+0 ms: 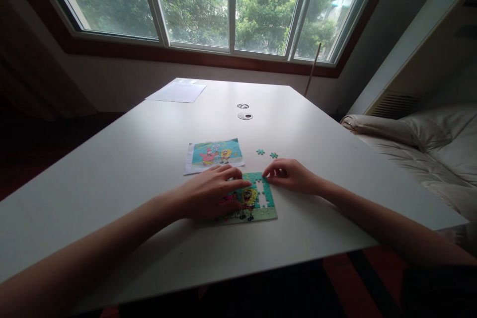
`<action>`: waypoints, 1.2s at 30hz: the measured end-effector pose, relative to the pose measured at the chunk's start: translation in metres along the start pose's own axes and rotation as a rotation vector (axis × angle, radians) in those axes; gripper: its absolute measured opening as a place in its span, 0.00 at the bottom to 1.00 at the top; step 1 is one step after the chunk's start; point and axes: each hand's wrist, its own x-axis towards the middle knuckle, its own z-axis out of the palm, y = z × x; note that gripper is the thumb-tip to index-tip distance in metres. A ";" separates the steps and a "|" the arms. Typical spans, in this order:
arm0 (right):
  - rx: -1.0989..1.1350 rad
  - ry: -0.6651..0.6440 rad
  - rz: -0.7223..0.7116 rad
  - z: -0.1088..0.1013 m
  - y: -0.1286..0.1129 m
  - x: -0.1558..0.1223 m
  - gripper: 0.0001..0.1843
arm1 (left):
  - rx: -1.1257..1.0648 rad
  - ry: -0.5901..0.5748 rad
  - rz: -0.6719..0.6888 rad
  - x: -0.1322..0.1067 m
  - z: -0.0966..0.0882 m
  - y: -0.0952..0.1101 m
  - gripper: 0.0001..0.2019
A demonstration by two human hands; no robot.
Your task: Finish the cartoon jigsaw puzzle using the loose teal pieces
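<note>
The left hand (pixel 212 193), its grip loosely spread on top, hides much of the puzzle (pixel 265 212), which lies on the bench (pixel 231 253). The right hand (pixel 290 175) curls at the far right corner; whether its grip pinches anything cannot be told.

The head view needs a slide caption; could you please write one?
Left hand covering part of a gapped jigsaw puzzle, right hand at its far-right corner.
</note>
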 end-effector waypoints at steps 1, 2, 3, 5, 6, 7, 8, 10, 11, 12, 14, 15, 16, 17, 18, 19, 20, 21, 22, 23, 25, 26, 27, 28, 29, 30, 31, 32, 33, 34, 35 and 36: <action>0.001 0.000 0.003 0.001 -0.001 0.000 0.08 | 0.006 0.001 -0.003 0.000 0.000 0.000 0.18; 0.001 0.001 0.006 0.001 -0.001 0.000 0.07 | 0.012 0.001 -0.004 0.000 0.000 0.001 0.18; 0.001 0.002 0.007 0.001 -0.001 0.001 0.07 | 0.019 0.002 -0.005 0.000 0.001 0.001 0.18; -0.001 0.002 0.009 0.002 0.000 0.001 0.07 | 0.043 0.000 0.000 0.001 0.001 0.002 0.18; 0.000 0.001 0.008 0.001 0.000 0.001 0.07 | 0.060 -0.003 0.006 0.001 0.001 0.002 0.18; 0.000 -0.001 0.006 0.001 0.001 0.001 0.07 | 0.078 -0.005 0.013 0.001 0.002 0.002 0.18; 0.000 -0.003 0.005 0.001 0.002 0.001 0.07 | 0.095 -0.006 0.020 0.001 0.002 0.003 0.18; -0.002 -0.007 0.002 0.001 0.002 0.001 0.07 | 0.115 -0.013 0.026 0.002 0.002 0.003 0.18; -0.004 -0.008 0.000 0.001 0.002 0.001 0.07 | 0.118 -0.015 0.026 0.002 0.001 0.003 0.18; -0.006 -0.008 -0.002 0.001 0.002 0.001 0.07 | 0.118 -0.021 0.026 0.002 0.001 0.003 0.18; -0.008 -0.008 -0.002 0.001 0.001 0.001 0.07 | 0.107 -0.030 0.025 0.001 0.001 0.002 0.19; -0.009 -0.008 -0.002 0.001 0.001 0.001 0.07 | 0.096 -0.029 0.028 0.001 0.002 0.002 0.19; -0.009 -0.008 -0.002 0.001 0.000 0.001 0.07 | 0.083 -0.023 0.030 0.001 0.002 0.002 0.20; -0.011 -0.009 -0.001 0.001 0.000 0.001 0.07 | 0.070 -0.015 0.033 0.001 0.003 0.001 0.21; -0.011 -0.009 -0.001 0.001 0.000 0.001 0.08 | 0.057 -0.007 0.036 0.001 0.004 0.001 0.21; -0.009 -0.008 -0.002 0.001 0.001 0.001 0.08 | 0.046 -0.001 0.039 0.001 0.004 0.001 0.22; -0.007 -0.008 -0.004 0.001 0.001 0.001 0.08 | 0.038 -0.003 0.040 0.001 0.005 0.001 0.22; -0.004 -0.008 -0.005 0.002 0.001 0.001 0.08 | 0.031 -0.007 0.042 0.001 0.006 0.001 0.21; -0.002 -0.007 -0.005 0.002 0.002 0.001 0.08 | 0.022 -0.011 0.047 0.001 0.007 0.001 0.21; -0.002 -0.007 -0.004 0.002 0.002 0.001 0.08 | 0.012 -0.015 0.052 0.001 0.008 0.001 0.21; -0.006 -0.008 0.002 0.002 0.001 0.001 0.08 | -0.010 -0.017 0.058 0.001 0.010 0.001 0.21; -0.010 -0.009 0.005 0.002 0.001 0.001 0.08 | -0.019 -0.015 0.061 0.002 0.010 0.002 0.21; -0.012 -0.008 0.006 0.002 0.001 0.001 0.08 | -0.024 -0.015 0.063 0.002 0.011 0.002 0.20; -0.013 -0.006 0.005 0.002 0.001 0.001 0.08 | -0.025 -0.017 0.061 0.002 0.011 0.002 0.20; -0.011 -0.006 0.003 0.002 0.001 0.001 0.08 | -0.023 -0.017 0.063 0.002 0.012 0.002 0.20; -0.008 -0.004 0.001 0.003 0.001 0.001 0.08 | -0.020 -0.019 0.065 0.003 0.011 0.002 0.20; -0.006 -0.003 0.000 0.003 0.001 0.001 0.08 | -0.018 -0.021 0.066 0.003 0.011 0.003 0.20; -0.005 -0.003 0.001 0.003 0.002 0.001 0.08 | -0.017 -0.024 0.066 0.003 0.010 0.003 0.20; -0.005 -0.003 0.001 0.003 0.002 0.001 0.08 | -0.018 -0.025 0.064 0.004 0.009 0.003 0.20; -0.006 -0.003 -0.001 0.003 0.003 0.001 0.08 | -0.022 -0.025 0.062 0.004 0.008 0.004 0.19; -0.009 -0.003 -0.003 0.003 0.003 0.001 0.08 | -0.029 -0.029 0.059 0.004 0.007 0.004 0.19; -0.012 -0.005 -0.008 0.002 0.003 0.001 0.08 | -0.038 -0.033 0.056 0.004 0.005 0.004 0.18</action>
